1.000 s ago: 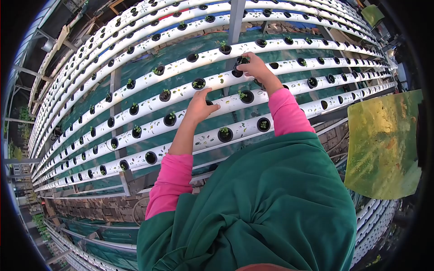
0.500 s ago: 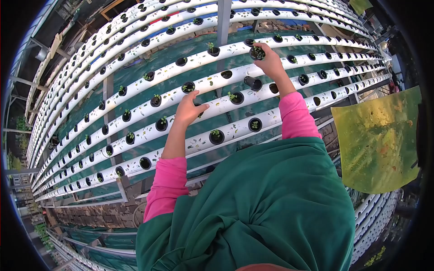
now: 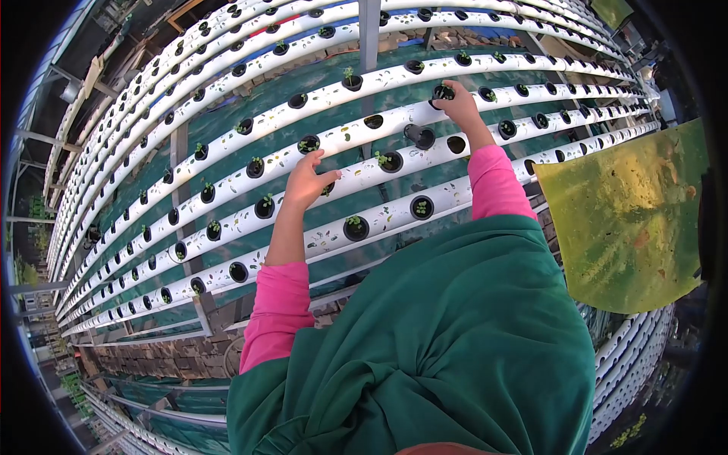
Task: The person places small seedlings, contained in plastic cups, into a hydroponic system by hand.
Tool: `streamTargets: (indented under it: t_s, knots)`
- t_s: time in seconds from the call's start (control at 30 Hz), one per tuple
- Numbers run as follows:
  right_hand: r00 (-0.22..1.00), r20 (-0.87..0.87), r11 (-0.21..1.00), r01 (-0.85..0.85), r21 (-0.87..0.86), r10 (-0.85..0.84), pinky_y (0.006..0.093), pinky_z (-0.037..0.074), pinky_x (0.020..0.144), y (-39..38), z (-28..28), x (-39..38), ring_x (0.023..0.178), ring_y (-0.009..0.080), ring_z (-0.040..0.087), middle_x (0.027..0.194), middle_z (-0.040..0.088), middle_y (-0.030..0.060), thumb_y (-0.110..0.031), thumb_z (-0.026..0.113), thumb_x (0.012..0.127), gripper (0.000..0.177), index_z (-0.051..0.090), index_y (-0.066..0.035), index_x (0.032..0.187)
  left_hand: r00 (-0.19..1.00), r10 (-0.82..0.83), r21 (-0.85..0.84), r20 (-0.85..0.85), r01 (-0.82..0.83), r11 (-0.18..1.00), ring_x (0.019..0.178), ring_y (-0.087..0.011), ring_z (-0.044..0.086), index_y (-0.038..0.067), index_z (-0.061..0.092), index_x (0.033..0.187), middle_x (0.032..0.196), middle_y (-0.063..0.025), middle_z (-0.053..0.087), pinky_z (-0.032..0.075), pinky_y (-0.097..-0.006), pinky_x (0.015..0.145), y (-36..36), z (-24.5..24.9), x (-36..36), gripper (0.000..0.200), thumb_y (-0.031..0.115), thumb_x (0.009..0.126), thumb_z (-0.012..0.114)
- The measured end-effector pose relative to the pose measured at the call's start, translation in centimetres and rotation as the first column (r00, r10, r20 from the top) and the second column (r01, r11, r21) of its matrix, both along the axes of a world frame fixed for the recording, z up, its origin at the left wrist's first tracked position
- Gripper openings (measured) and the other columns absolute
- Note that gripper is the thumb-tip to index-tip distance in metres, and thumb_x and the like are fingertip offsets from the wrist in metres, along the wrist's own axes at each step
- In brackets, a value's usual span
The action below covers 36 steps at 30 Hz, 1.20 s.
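My right hand (image 3: 461,108) is closed around the rim of a black net pot (image 3: 443,93) with small green leaves. It holds the pot at the second white pipe (image 3: 409,117), right at a planting position. My left hand (image 3: 307,184) hovers over the nearer pipes with thumb and fingers apart, holding nothing. Its fingertips are close below a potted seedling (image 3: 309,144), and another plant is partly hidden behind the thumb. Between my hands, a black cup (image 3: 416,135) sits tilted, sticking up out of its hole. A leafy seedling (image 3: 390,161) stands just beside it.
Long parallel white pipes with seedling pots run across the view. Bare holes show in the pipes, such as one hole (image 3: 373,121) and another hole (image 3: 456,144). A grey post (image 3: 369,34) rises behind. A yellow sheet (image 3: 626,220) hangs at my right.
My right hand has brought the net pot slightly right and down onto the second pipe. My left hand stays spread in nearly the same place. The view has shifted slightly.
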State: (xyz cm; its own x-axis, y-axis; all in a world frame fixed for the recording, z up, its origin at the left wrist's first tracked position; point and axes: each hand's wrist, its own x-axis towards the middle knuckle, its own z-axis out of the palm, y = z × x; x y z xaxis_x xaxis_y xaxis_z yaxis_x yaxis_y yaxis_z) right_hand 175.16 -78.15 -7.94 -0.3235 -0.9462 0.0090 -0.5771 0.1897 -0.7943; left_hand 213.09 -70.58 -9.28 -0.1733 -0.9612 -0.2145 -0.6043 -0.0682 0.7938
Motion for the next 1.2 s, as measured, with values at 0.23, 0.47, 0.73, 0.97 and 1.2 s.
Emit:
streamTargets:
  t_s: [0.23, 0.47, 0.73, 0.97, 1.2]
  knots:
    - [0.975, -0.221, 0.999, -0.028, -0.047, 0.017, 0.04, 0.051, 0.086, -0.7, -2.1, 0.1, 0.097, 0.0335, 0.065, 0.112, 0.065, 0.0198, -0.026, 0.081, 0.067, 0.07, 0.054, -0.004, 0.128, 0.999, 0.038, 0.015, -0.035, -0.038, 0.999, 0.116, -0.0299, 0.055, 0.001, 0.05, 0.132, 0.124, -0.0214, 0.057, 0.044, -0.0387, 0.097, -0.1, -0.4, 0.1, 0.072, 0.032, 0.073, 0.077]
    - [0.924, -0.34, 0.941, -0.259, -0.216, 0.176, 0.0429, 0.048, 0.089, 3.4, 2.5, 7.9, 0.1, 0.0377, 0.061, 0.109, 0.063, 0.0226, -0.021, 0.077, 0.07, 0.052, 0.062, -0.003, 0.116, 0.974, 0.133, 0.07, -0.182, -0.122, 0.99, 0.11, -0.0263, 0.057, 0.001, 0.056, 0.126, 0.118, -0.0182, 0.06, 0.044, -0.0357, 0.096, -0.4, -1.2, 0.5, 0.053, 0.033, 0.086, 0.066]
    - [0.597, -0.435, 0.704, -0.697, 0.134, 0.674, 0.0428, 0.047, 0.089, 10.4, 0.1, 22.0, 0.104, 0.0362, 0.053, 0.106, 0.061, 0.0146, -0.029, 0.081, 0.064, 0.053, 0.064, -0.007, 0.109, 0.873, 0.282, 0.263, -0.397, -0.186, 0.947, 0.115, -0.0231, 0.051, 0.006, 0.056, 0.128, 0.121, -0.0131, 0.056, 0.038, -0.0354, 0.1, -1.0, -1.6, 1.4, 0.061, 0.056, 0.097, 0.04]
    - [0.722, -0.311, 0.74, -0.668, -0.078, 0.618, 0.038, 0.047, 0.085, 9.7, -1.4, 22.9, 0.096, 0.0305, 0.057, 0.103, 0.063, 0.0132, -0.023, 0.079, 0.066, 0.052, 0.057, -0.005, 0.109, 0.802, 0.313, 0.292, -0.508, -0.181, 0.939, 0.117, -0.0278, 0.051, 0.002, 0.054, 0.131, 0.125, -0.019, 0.055, 0.037, -0.0386, 0.102, -1.5, -2.9, 1.7, 0.082, 0.07, 0.092, 0.028]
    - [0.727, 0.583, 0.917, -0.388, -0.087, 0.363, 0.0279, 0.05, 0.064, 9.3, 2.1, 16.1, 0.075, 0.0149, 0.062, 0.09, 0.065, 0.0122, -0.01, 0.076, 0.073, 0.049, 0.049, 0.0, 0.113, 0.838, 0.31, 0.271, -0.449, -0.203, 0.941, 0.121, -0.0292, 0.049, 0.0, 0.054, 0.13, 0.126, -0.0193, 0.054, 0.034, -0.0401, 0.105, -0.9, -1.8, 1.4, 0.083, 0.07, 0.093, 0.028]
